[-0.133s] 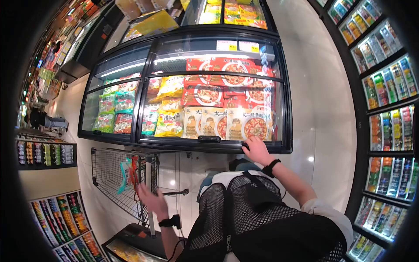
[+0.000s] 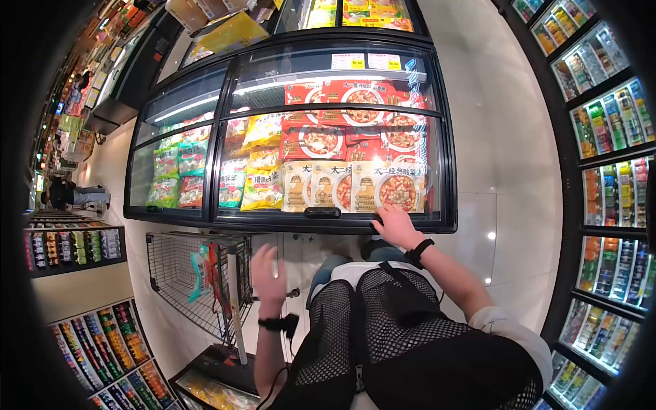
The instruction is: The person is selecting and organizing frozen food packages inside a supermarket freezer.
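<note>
My right hand [image 2: 398, 228] rests on the front edge of a chest freezer [image 2: 273, 220], fingers stretched over the rim onto the glass. Under the lid near it lie beige boxes [image 2: 369, 191] with a bowl of food pictured on them. Red boxes [image 2: 321, 142] are stacked behind, and yellow bags [image 2: 262, 190] lie to their left. My left hand [image 2: 268, 277] is raised in the air, fingers up and loosely apart, with nothing in it. Beside it stands a wire shopping cart [image 2: 179, 273] holding a teal and red package [image 2: 201, 273]. The freezer's black handle [image 2: 322, 212] is untouched.
Lit shelves of drinks [image 2: 608, 195] line the right side past the tiled floor [image 2: 478, 123]. More packaged goods [image 2: 102, 342] stand on shelves at the lower left. A person [image 2: 75, 195] is at the far left. Behind the freezer are brown boxes [image 2: 188, 14].
My left hand has risen and moved right, away from the cart's handle side. My right hand stays on the freezer edge. The whole view has shifted slightly.
</note>
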`<state>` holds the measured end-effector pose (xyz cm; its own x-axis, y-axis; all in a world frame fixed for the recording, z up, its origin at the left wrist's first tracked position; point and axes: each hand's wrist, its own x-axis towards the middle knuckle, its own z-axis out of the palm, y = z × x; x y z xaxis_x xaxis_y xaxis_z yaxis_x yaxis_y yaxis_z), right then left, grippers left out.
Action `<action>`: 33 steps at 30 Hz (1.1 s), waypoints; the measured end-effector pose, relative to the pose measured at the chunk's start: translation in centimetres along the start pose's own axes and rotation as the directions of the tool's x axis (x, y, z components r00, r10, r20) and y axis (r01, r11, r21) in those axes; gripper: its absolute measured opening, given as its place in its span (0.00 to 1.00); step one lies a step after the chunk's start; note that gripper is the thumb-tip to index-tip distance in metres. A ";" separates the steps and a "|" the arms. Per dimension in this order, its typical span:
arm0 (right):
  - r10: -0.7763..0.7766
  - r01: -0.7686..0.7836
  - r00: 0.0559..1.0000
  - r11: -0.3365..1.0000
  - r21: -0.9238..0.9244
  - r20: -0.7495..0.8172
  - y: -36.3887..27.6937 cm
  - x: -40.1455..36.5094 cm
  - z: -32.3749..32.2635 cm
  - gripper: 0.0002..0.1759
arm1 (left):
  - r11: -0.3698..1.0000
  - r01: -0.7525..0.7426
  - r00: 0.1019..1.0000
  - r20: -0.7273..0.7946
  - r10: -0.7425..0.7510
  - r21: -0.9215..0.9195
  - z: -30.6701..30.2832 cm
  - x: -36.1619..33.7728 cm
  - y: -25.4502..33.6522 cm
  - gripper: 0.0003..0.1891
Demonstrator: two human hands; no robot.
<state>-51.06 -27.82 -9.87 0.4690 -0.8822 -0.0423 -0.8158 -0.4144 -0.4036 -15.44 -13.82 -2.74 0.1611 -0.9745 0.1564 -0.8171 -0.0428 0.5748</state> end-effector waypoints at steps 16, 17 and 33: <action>0.221 -0.227 0.974 0.952 0.204 0.054 -8.1 -0.6 4.8 0.15 | 0.927 -0.362 0.891 0.329 0.313 0.099 2.9 8.6 -7.7 0.12; 0.198 -0.215 0.975 0.954 0.208 0.101 -8.9 0.2 4.3 0.16 | 0.933 -0.352 0.894 0.325 0.310 0.077 2.5 9.0 -8.0 0.12; 0.098 -0.164 0.910 0.977 0.133 0.404 -16.2 11.2 5.2 0.28 | 0.883 -0.456 0.739 0.505 0.447 -0.114 1.4 13.3 -12.6 0.15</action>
<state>-30.86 -29.84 -8.59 0.4834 -0.7527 -0.4470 -0.8293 -0.2302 -0.5092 -3.77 -26.54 -8.97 -0.5256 -0.8501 -0.0330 -0.7316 0.4319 0.5274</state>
